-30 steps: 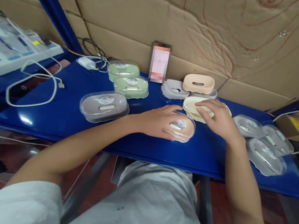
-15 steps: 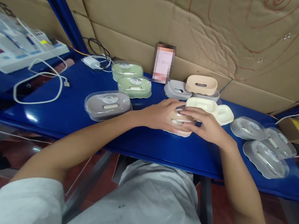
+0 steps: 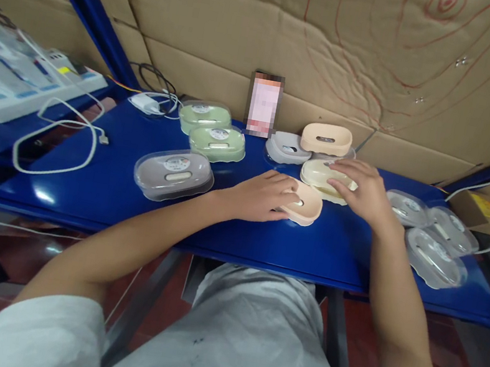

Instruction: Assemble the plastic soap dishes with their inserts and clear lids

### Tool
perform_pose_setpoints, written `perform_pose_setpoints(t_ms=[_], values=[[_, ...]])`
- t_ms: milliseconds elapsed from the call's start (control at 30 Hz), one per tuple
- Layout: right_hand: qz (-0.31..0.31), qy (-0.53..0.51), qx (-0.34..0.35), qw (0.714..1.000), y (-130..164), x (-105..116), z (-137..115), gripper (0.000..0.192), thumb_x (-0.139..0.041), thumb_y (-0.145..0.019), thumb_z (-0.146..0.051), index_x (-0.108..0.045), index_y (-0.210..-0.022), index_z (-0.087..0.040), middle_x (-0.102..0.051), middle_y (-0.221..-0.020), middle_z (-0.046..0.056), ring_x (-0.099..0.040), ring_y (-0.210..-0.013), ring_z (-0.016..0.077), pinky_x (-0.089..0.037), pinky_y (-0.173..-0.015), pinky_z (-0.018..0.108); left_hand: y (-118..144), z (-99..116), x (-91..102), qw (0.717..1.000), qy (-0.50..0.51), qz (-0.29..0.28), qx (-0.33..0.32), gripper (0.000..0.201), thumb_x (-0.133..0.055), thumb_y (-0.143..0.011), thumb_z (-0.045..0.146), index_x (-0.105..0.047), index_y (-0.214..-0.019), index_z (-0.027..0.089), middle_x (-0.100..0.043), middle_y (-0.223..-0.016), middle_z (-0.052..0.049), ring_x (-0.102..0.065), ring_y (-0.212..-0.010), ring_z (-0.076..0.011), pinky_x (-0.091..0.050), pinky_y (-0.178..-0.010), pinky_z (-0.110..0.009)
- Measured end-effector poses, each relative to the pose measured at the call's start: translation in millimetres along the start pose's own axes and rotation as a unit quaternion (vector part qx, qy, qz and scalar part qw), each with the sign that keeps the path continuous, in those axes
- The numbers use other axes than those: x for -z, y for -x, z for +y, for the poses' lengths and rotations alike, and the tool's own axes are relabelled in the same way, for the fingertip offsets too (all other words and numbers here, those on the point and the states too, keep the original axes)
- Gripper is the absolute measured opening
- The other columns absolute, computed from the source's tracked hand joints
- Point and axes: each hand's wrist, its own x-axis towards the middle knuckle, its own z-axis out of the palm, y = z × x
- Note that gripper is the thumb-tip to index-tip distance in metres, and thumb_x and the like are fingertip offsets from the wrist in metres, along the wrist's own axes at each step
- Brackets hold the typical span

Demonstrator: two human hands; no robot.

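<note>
In the head view, the right hand (image 3: 362, 188) has left the near peach dish (image 3: 311, 205) for the cream dish (image 3: 314, 180) since 0.5 s ago, and the peach dish has lost its clear cover. That dish sits on the blue table (image 3: 234, 245) in front of the person, just beside the cream dish: a shallow, rounded oval in matte peach, its bottom edge wavy, with a slot in the middle of the floor showing something pale. The left hand (image 3: 262, 196) grasps its left end, thumb at the near side and fingers over the far side, so that end is hidden. The right hand is bent over the cream dish, thumb apart from the fingers; a glossy clear cover (image 3: 311, 169) seems to lie over this dish, but I cannot tell whether the hand grips it. The cream dish's right end is behind the fingers. Farther back, a 2nd peach dish (image 3: 326, 138) partly covers a grey box. 2 green boxes (image 3: 217, 142) stand to the left, and 3 grey boxes (image 3: 435, 258) to the right, their label print too small to read. The phone (image 3: 263, 104) has a pixelated screen.
</note>
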Motion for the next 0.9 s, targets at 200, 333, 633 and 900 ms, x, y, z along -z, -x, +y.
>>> perform_pose_setpoints(t_ms=[200, 333, 633, 900], values=[[-0.014, 0.035, -0.025, 0.999, 3.1, -11.3, 8.8, 0.036, -0.061, -0.104, -0.047, -0.077, -0.129, -0.026, -0.077, -0.139, 0.012, -0.070, -0.133, 0.0363, -0.046, -0.117, 0.059, 0.0, -2.9, -5.7, 0.999, 0.010, -0.023, -0.021, 0.031, -0.055, -0.112, 0.030, -0.072, -0.135, 0.020, -0.075, -0.132, -0.011, -0.064, -0.131, -0.0279, -0.040, -0.109, -0.040], [-0.039, 0.037, -0.019, 0.998, 4.9, -18.4, 1.3, 0.035, -0.060, -0.104, -0.042, -0.075, -0.132, -0.027, -0.076, -0.142, 0.012, -0.067, -0.138, 0.0363, -0.043, -0.118, 0.061, -0.1, -4.1, -4.4, 1.000, 0.024, -0.009, -0.007, 0.030, -0.053, -0.114, 0.028, -0.071, -0.137, 0.019, -0.076, -0.136, -0.011, -0.066, -0.131, -0.0261, -0.040, -0.106, -0.039], [-0.007, -0.014, 0.029, 0.999, -1.2, -18.9, -40.3, 0.038, -0.048, -0.112, -0.046, -0.077, -0.129, -0.028, -0.078, -0.137, 0.009, -0.069, -0.134, 0.0316, -0.046, -0.116, 0.054, -2.8, -5.2, 0.9, 0.999, 0.011, 0.030, 0.026, 0.032, -0.046, -0.116, 0.031, -0.070, -0.135, 0.021, -0.078, -0.132, -0.010, -0.066, -0.127, -0.0260, -0.037, -0.111, -0.042], [0.002, -0.021, 0.082, 0.996, -1.5, -27.9, -64.6, 0.044, -0.061, -0.107, -0.052, -0.071, -0.141, -0.028, -0.079, -0.135, 0.009, -0.072, -0.129, 0.0303, -0.040, -0.126, 0.055, -5.4, -5.5, 14.2, 0.989, -0.049, 0.121, 0.063, 0.035, -0.043, -0.117, 0.037, -0.071, -0.132, 0.022, -0.077, -0.133, -0.011, -0.066, -0.129, -0.0280, -0.036, -0.121, -0.050]])
